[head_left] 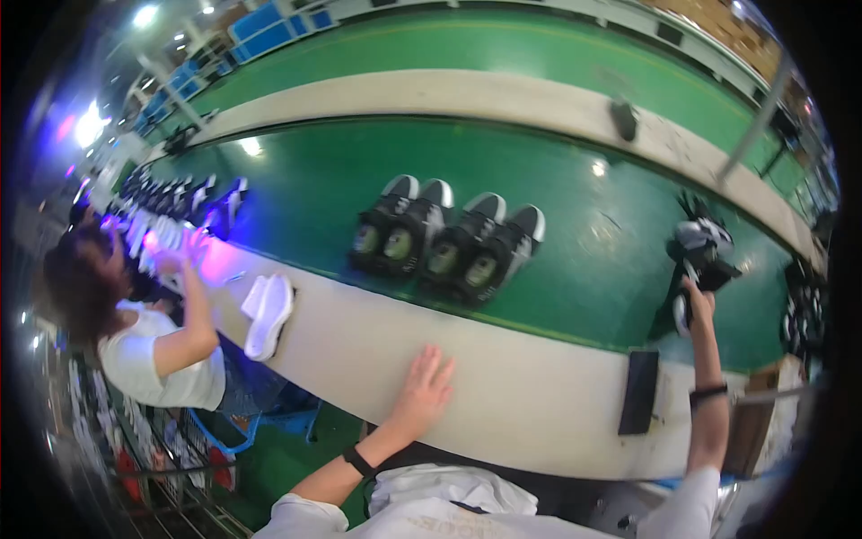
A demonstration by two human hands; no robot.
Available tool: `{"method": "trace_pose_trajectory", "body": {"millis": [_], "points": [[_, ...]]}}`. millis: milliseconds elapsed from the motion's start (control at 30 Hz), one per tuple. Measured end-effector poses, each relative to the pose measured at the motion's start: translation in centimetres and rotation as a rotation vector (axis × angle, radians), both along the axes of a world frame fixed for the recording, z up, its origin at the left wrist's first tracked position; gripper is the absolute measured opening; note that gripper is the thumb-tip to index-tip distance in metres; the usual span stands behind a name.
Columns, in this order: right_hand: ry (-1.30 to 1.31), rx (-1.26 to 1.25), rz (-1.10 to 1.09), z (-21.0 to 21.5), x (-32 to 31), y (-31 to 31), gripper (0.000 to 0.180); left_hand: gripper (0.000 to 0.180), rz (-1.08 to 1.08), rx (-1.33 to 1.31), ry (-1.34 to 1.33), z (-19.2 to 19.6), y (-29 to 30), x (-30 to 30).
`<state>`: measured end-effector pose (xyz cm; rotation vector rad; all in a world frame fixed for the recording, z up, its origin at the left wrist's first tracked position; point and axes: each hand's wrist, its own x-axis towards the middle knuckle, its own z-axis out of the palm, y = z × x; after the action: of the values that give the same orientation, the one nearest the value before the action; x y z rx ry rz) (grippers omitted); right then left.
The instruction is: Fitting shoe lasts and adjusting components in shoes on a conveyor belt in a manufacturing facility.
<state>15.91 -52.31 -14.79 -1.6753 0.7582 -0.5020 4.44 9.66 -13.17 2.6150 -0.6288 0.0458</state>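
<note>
My left hand lies on the pale worktop, fingers stretched out and nothing in them. At the right my right hand reaches out over the green belt with its fingers closed round a black shoe with a white sole edge. Just beyond it sits a grey and black shoe, partly overlapping; blur hides where one ends and the other begins. Several black and white shoes stand in a row on the belt ahead of my left hand.
A dark flat rectangular object lies on the worktop left of my right forearm. White soles lie near a co-worker seated at the left. More shoes line the far left belt. A cardboard box stands at right.
</note>
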Motion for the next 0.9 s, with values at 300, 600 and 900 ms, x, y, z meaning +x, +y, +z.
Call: {"method": "trace_pose_trajectory", "body": {"millis": [300, 600, 900], "points": [[0.268, 0.211, 0.941, 13.9, -8.6, 25.3, 0.069, 0.041, 0.201, -0.665, 0.233, 4.8, -0.2, 0.0], [-0.051, -0.728, 1.685, 11.7, -9.4, 33.0, 0.076, 0.034, -0.113, -0.727, 0.838, 5.7, 1.2, 0.5], [-0.02, -0.469, 1.519, 13.2, -10.6, 31.5, 0.06, 0.029, -0.485, -0.566, 0.34, 4.3, -3.2, 1.8]]}}
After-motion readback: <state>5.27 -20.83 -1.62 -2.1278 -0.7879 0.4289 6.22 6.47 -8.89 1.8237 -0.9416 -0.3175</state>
